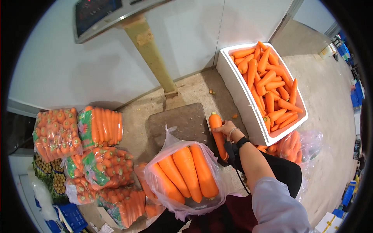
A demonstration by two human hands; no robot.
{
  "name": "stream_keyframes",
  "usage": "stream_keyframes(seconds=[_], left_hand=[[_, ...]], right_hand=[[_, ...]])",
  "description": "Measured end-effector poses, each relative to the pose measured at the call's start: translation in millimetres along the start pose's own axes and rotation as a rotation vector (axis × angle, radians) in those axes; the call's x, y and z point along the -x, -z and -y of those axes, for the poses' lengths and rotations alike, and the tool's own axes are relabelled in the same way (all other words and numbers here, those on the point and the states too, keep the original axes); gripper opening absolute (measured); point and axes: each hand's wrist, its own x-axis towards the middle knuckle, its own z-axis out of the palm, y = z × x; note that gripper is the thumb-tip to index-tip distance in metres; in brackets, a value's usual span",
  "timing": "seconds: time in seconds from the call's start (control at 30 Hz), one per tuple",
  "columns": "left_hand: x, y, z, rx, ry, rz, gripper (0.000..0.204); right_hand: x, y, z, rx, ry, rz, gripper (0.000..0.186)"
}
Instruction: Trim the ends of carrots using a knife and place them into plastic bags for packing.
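My right hand [226, 129] is closed around a large carrot [215, 121] held beside the bag, its thick end up and its tip pointing down toward my knee. A dark band and a thin bracelet circle that wrist. In front of me an opened, pinkish clear plastic bag [217, 171] holds several big carrots [185, 165] lying side by side. Beyond the bag sits the dark platform [176, 120] of a floor scale. I cannot see my left hand in the picture.
A white foam box [243, 103] full of loose carrots stands at the right, with bagged carrots [289, 146] by its near end. Packed bags of carrots [103, 128] are piled at the left. The scale's post [151, 54] rises by the wall, and a blue crate [72, 217] sits lower left.
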Motion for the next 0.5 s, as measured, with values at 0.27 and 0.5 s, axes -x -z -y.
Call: stream_keyframes(seconds=[0.27, 0.5], left_hand=[[7.7, -6.2, -18.7, 0.260, -0.246, -0.104, 0.045], [54.1, -41.6, -118.5, 1.646, -0.199, 0.862, 0.083]], right_hand=[[207.8, 63.1, 146.3, -0.162, 0.613, 0.617, 0.064], [433.5, 5.4, 104.3, -0.392, 0.368, 0.913, 0.057]])
